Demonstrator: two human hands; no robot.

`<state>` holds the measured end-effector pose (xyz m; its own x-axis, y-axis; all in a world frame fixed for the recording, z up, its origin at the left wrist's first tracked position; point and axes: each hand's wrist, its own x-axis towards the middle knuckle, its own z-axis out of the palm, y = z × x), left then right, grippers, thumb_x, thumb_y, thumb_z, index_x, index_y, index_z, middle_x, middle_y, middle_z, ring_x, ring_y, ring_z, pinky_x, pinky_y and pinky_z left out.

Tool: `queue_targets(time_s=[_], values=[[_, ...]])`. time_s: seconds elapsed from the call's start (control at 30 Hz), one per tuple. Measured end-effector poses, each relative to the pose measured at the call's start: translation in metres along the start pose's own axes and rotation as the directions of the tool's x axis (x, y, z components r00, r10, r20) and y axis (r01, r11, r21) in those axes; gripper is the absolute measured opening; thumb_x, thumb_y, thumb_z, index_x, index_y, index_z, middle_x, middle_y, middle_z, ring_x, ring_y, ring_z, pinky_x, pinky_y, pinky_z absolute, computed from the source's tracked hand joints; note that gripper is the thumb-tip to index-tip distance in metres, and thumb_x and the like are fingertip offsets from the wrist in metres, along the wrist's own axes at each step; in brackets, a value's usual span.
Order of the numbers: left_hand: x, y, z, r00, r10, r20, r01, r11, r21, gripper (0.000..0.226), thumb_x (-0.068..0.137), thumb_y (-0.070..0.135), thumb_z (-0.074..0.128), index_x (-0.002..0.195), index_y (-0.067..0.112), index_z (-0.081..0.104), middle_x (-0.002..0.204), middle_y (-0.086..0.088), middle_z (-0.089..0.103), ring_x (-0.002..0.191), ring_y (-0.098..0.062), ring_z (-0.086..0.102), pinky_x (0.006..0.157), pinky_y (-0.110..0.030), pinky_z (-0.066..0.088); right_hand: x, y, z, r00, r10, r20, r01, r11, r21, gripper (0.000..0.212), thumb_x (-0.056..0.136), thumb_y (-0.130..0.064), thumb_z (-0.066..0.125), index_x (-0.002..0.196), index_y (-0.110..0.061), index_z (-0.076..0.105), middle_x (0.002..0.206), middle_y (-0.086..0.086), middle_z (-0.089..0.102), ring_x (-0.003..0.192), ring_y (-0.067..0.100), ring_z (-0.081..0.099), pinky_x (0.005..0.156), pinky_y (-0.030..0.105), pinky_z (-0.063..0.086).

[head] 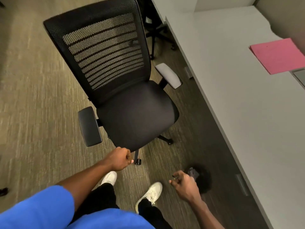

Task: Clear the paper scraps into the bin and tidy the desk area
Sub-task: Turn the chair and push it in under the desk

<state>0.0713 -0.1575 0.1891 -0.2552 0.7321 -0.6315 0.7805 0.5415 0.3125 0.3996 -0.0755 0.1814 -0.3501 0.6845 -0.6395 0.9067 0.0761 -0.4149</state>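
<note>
A black mesh-backed office chair (132,116) stands on the carpet to the left of the white desk (239,100). My left hand (119,160) is curled at the front edge of the chair's seat, seemingly gripping it. My right hand (186,184) hangs lower right with its fingers loosely bent and nothing in it. Just beyond that hand, under the desk edge, sits a round black bin (203,180) with a crumpled greyish scrap (193,172) in it. A pink paper sheet (279,55) lies flat on the desk at the right.
A second chair's black base (156,35) shows under the desk at the top. A grey flat object (300,76) peeks in at the desk's right edge. My white shoes (151,195) stand on the striped carpet (33,96), which stretches open to the left.
</note>
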Motion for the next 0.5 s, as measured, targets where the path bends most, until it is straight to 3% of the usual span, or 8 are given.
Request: queue_targets(time_s=[0.23, 0.4, 0.5], values=[[-0.004, -0.077, -0.018, 0.995, 0.062, 0.077, -0.066, 0.997, 0.047, 0.028, 0.095, 0.041, 0.073, 0.093, 0.013, 0.074, 0.094, 0.001, 0.077, 0.094, -0.02, 0.072, 0.078, -0.031, 0.051, -0.003, -0.053, 0.046, 0.994, 0.086, -0.07, -0.082, 0.995, 0.062, 0.034, 0.09, -0.052, 0.072, 0.116, -0.03, 0.07, 0.097, -0.007, 0.075, 0.095, 0.011, 0.071, 0.084, 0.039, 0.061], [-0.005, -0.141, -0.051, 0.985, 0.108, 0.132, -0.125, 0.984, 0.128, 0.027, 0.095, 0.047, 0.071, 0.09, 0.021, 0.072, 0.097, 0.0, 0.078, 0.097, -0.021, 0.072, 0.083, -0.034, 0.056, -0.01, -0.118, 0.092, 0.972, 0.178, -0.152, -0.148, 0.97, 0.192, 0.035, 0.09, -0.052, 0.074, 0.116, -0.028, 0.071, 0.098, -0.009, 0.075, 0.092, 0.011, 0.07, 0.082, 0.033, 0.058], [-0.009, -0.176, -0.079, 0.98, 0.157, 0.122, -0.174, 0.975, 0.14, 0.029, 0.095, 0.047, 0.073, 0.088, 0.019, 0.072, 0.091, 0.002, 0.077, 0.092, -0.021, 0.072, 0.079, -0.034, 0.054, -0.02, -0.161, 0.119, 0.954, 0.23, -0.19, -0.178, 0.951, 0.255, 0.031, 0.091, -0.046, 0.074, 0.115, -0.028, 0.072, 0.091, -0.012, 0.072, 0.085, 0.008, 0.068, 0.081, 0.034, 0.058]])
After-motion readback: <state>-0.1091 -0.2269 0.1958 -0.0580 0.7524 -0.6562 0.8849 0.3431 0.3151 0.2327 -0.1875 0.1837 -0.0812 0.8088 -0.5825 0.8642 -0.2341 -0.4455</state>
